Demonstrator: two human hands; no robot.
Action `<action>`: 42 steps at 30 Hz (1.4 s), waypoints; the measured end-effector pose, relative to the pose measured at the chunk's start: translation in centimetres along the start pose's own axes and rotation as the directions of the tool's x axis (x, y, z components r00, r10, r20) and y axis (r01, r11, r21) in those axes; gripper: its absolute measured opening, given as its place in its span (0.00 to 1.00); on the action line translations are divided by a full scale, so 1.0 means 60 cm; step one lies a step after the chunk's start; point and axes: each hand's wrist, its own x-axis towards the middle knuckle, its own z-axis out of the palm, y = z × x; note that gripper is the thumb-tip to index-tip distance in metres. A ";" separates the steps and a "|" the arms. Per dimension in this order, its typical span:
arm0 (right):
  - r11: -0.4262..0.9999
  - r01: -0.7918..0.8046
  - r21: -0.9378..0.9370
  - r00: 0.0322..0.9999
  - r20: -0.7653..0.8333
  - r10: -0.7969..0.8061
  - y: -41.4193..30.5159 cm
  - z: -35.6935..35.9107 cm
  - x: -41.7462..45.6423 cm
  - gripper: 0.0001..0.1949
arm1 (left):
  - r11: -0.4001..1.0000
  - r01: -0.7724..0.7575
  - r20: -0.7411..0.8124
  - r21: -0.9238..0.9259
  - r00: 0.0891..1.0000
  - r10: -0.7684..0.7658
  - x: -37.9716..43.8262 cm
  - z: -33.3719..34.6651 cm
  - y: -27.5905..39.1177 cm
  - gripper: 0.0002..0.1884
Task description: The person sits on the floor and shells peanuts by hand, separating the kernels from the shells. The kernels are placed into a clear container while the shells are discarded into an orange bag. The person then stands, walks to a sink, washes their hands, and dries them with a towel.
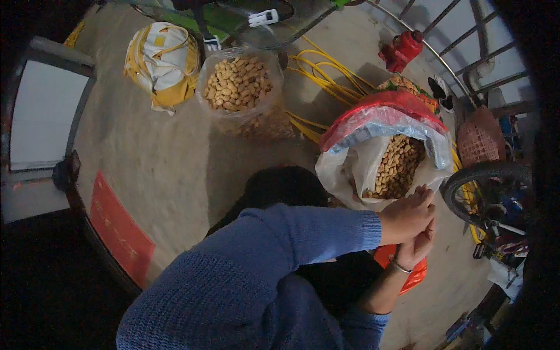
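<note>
My left hand and my right hand meet at the near right edge of an open white woven sack, fingers bent and close together. Whether a small thing is between the fingers cannot be seen. Unshelled peanuts lie inside the sack, whose far rim is folded over in red and clear plastic. A metal bangle is on my right wrist. Beneath that wrist, an orange-red plastic bag shows partly. A clear plastic bag of unshelled peanuts stands farther off, left of the sack.
A white and yellow bag stands at the upper left. Yellow cable or hose lies coiled behind the sack. To the right is a bicycle wheel; metal railings run behind. A red sheet lies at the left.
</note>
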 end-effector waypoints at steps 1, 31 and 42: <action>0.999 -0.025 0.032 0.999 0.020 0.025 0.001 0.000 0.000 0.21 | 0.995 0.063 -0.009 -0.077 0.998 -0.064 -0.002 -0.003 0.001 0.12; 0.998 -0.064 0.019 0.989 0.138 0.061 0.027 0.169 -0.068 0.31 | 0.813 -0.078 -0.017 -0.577 0.996 0.084 -0.044 -0.136 0.050 0.05; 0.992 0.023 -0.126 0.997 -0.074 -0.033 0.037 0.166 -0.091 0.24 | 0.823 0.563 -0.294 -0.072 0.776 -0.557 -0.186 -0.472 -0.248 0.24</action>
